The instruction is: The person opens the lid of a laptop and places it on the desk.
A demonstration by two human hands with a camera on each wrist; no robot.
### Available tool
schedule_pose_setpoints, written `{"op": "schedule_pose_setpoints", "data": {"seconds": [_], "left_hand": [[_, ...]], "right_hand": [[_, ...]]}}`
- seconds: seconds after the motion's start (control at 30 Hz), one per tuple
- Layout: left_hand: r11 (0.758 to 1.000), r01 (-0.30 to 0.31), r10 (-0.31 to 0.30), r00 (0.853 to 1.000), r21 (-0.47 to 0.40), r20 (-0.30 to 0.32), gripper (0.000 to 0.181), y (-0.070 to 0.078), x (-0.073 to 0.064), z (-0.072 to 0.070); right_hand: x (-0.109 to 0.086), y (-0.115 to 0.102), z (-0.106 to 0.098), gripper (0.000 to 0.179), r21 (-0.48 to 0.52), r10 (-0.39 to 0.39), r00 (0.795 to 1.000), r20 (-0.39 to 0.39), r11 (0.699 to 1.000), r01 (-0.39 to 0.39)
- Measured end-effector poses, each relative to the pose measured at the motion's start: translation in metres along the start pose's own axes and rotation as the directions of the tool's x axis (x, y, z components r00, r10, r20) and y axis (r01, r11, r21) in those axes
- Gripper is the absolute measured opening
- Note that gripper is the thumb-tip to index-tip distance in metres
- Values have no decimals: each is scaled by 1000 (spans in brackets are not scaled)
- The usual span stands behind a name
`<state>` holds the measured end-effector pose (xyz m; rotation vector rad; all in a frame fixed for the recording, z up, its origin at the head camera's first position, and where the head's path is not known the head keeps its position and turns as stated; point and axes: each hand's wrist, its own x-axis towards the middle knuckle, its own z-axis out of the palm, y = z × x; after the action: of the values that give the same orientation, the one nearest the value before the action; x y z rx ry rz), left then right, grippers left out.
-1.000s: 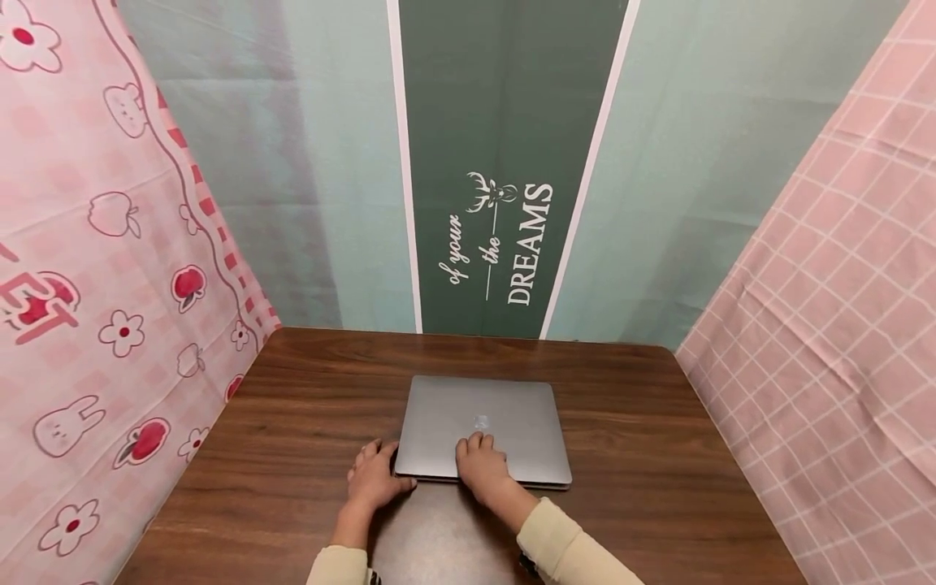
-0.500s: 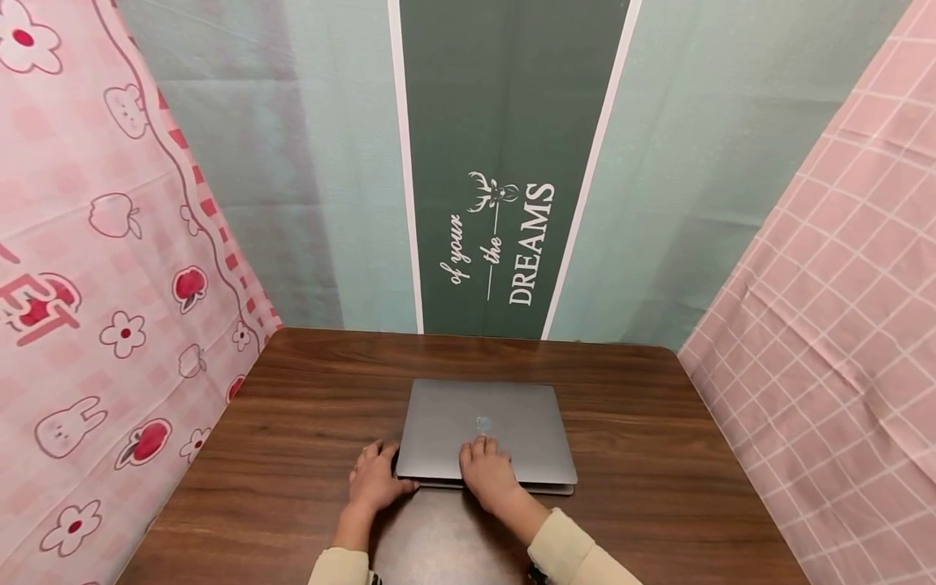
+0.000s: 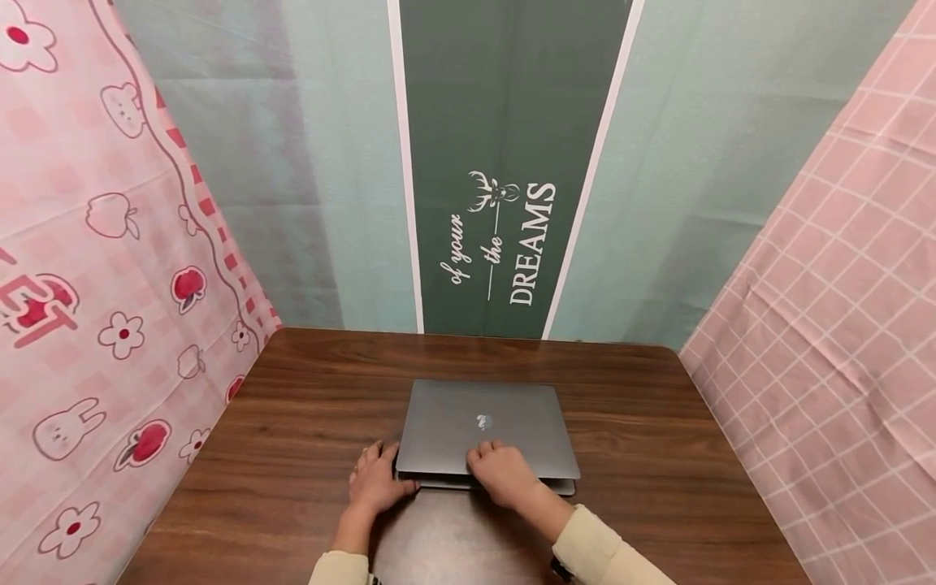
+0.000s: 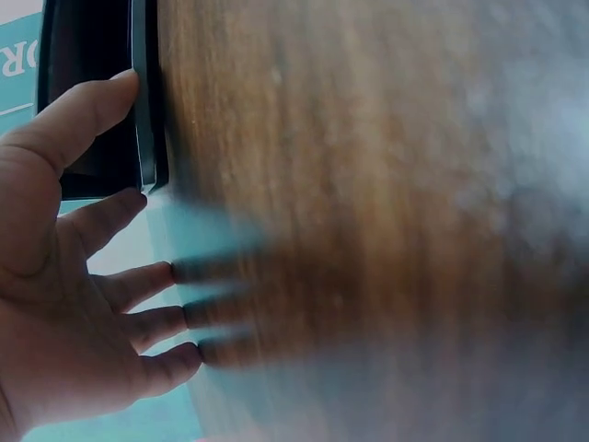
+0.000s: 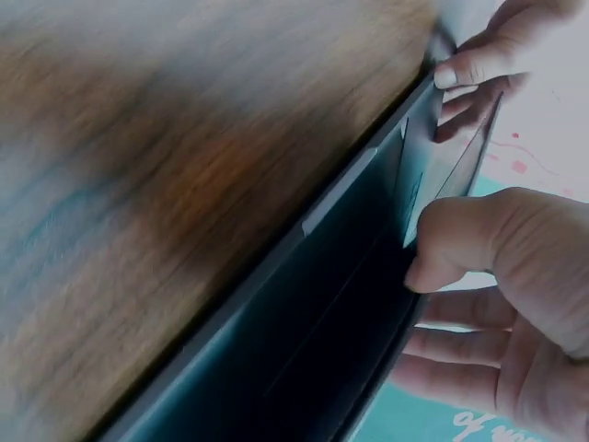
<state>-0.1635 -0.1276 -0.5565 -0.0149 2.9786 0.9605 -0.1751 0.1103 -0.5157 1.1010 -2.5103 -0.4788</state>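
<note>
A grey laptop (image 3: 478, 422) lies on the wooden table, its lid (image 3: 526, 431) raised a little at the front over the base (image 3: 559, 487). My right hand (image 3: 504, 475) pinches the lid's front edge near the middle; in the right wrist view the thumb (image 5: 451, 235) is under the lid and the other fingers lie on its outer face. At the front left corner my left hand (image 3: 376, 479) rests with spread fingers on the table, its thumb (image 4: 97, 106) touching the base's front edge. The keyboard area is mostly dark between lid and base.
The brown wooden table (image 3: 658, 422) extends around the laptop on all sides. A green cloth with white lettering (image 3: 504, 162) hangs behind it. Pink patterned cloths stand at the left (image 3: 110, 284) and right (image 3: 841, 325) edges.
The lid's front edge has risen, and the gap above the base has widened. My right hand has moved slightly right and turned with the lid. My left hand stays in place.
</note>
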Motion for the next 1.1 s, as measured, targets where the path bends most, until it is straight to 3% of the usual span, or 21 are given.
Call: {"op": "schedule_pose_setpoints", "data": {"seconds": [0.2,0.57,0.87,1.1], "left_hand": [[1000,-10,10,1000,1,11,79,0,0,-1],[1000,1,-1,1000,14,-8,82,-2,2,3],[1000,1,-2,1000,-2,-17,78,-2,3,3],[1000,24,-24,1000,-8,13,78,-1,3,1]], "right_hand": [[1,9,-5,38,-70,-31,990,-139,997,21],[6,28,-16,24,58,-14,995,-100,998,20],[15,48,-26,20,92,22,990,-137,996,-10],[21,60,-28,23,101,52,971,-234,994,-29]]}}
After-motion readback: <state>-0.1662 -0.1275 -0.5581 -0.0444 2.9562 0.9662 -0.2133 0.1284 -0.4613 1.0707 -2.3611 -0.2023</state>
